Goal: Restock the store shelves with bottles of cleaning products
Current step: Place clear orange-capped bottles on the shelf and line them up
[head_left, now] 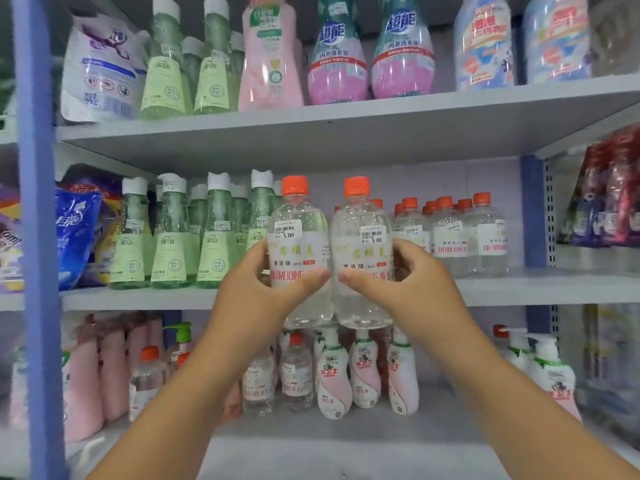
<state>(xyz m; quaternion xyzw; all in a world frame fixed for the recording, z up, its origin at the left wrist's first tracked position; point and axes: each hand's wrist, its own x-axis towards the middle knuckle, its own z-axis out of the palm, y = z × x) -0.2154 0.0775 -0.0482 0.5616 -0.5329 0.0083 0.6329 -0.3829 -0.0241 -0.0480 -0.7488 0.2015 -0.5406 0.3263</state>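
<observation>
Left bottle: I see a clear bottle [298,254] with an orange cap, full of see-through liquid, in front of the middle shelf [519,289].
Right bottle: a second clear bottle [362,258], same cap and same liquid, touches the first one's side.
Way they point: both stand straight up, caps on top, long side up and down, price stickers facing me.
Left hand: my left hand [256,289] wraps around the left bottle, thumb across the front label.
Right hand: my right hand [415,285] wraps around the right bottle, thumb across the front too.
Arms: both reach up and forward from below the middle shelf.
On the middle shelf: green bottles [173,237] stand to the left, and more orange-capped clear bottles [457,233] stand to the right.
</observation>
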